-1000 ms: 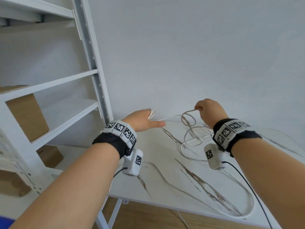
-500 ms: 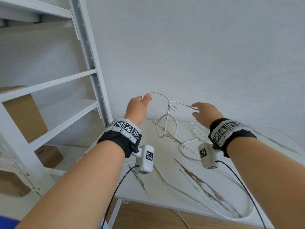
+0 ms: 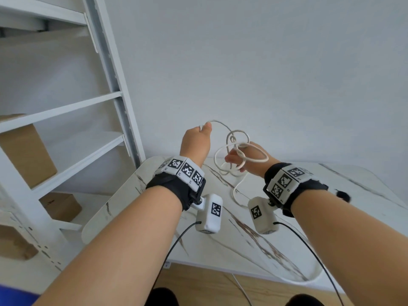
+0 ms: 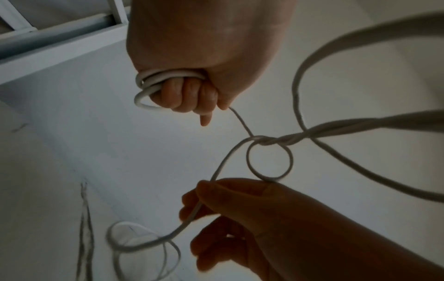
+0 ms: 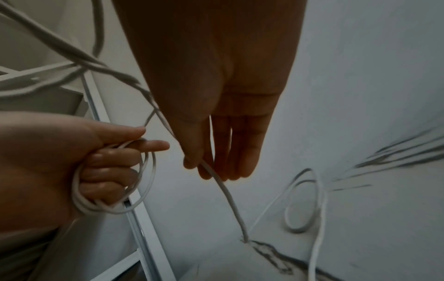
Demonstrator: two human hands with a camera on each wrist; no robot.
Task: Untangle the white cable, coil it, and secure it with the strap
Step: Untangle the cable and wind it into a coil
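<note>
My left hand is raised above the marble table's far left corner and grips a few small turns of the white cable in its fist. From there the cable runs to a tangled knot hanging in the air between my hands. My right hand sits just below the knot. The right wrist view shows its thumb pinching one strand against nearly straight fingers. Wide loops drape over that hand, and the rest trails down onto the table. I cannot pick out the strap.
The white marble table stands against a plain wall. A white shelf unit with cardboard boxes stands at the left. A small dark thing shows beside my right wristband; I cannot tell what it is.
Both hands rose off the table and lifted the tangle into the air. My right hand moved left and took hold of a strand under the knot. More loops now hang between my hands.
</note>
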